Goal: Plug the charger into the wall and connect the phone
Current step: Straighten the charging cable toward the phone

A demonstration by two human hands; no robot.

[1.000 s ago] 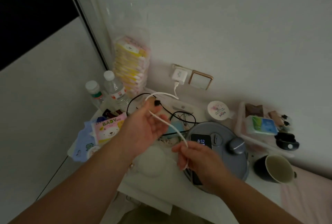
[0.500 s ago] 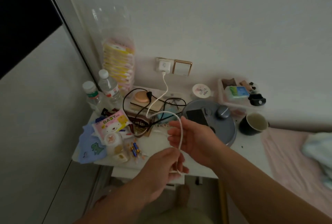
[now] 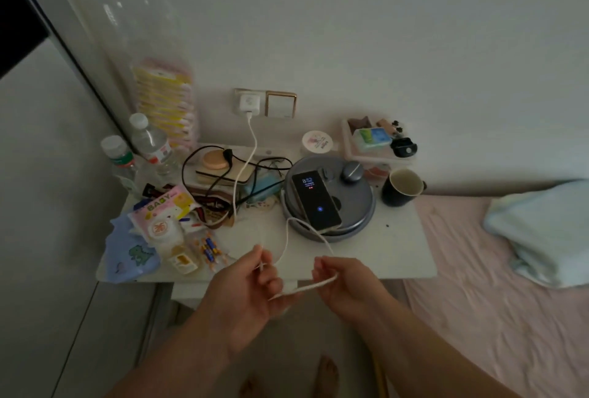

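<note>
A white charger (image 3: 249,104) sits plugged into the wall socket above the bedside table (image 3: 398,238). Its white cable (image 3: 243,171) hangs down over the clutter and runs to my hands. The phone (image 3: 315,198) lies face up with its screen lit on a round grey appliance (image 3: 357,203). My left hand (image 3: 245,286) pinches the cable near the table's front edge. My right hand (image 3: 347,279) holds another stretch of the same cable, which loops up toward the phone's near end. Whether the plug is in the phone I cannot tell.
Two water bottles (image 3: 149,145), a stack of tissue packs (image 3: 165,101), a baby wipes pack (image 3: 162,206) and black cords (image 3: 223,174) crowd the table's left half. A dark mug (image 3: 403,187) and a white tray (image 3: 376,142) stand at the right. A pink bed (image 3: 494,302) lies to the right.
The view has pulled back from the wall. Both hands have come down to the table's front edge with the cable, and the right hand no longer covers the phone.
</note>
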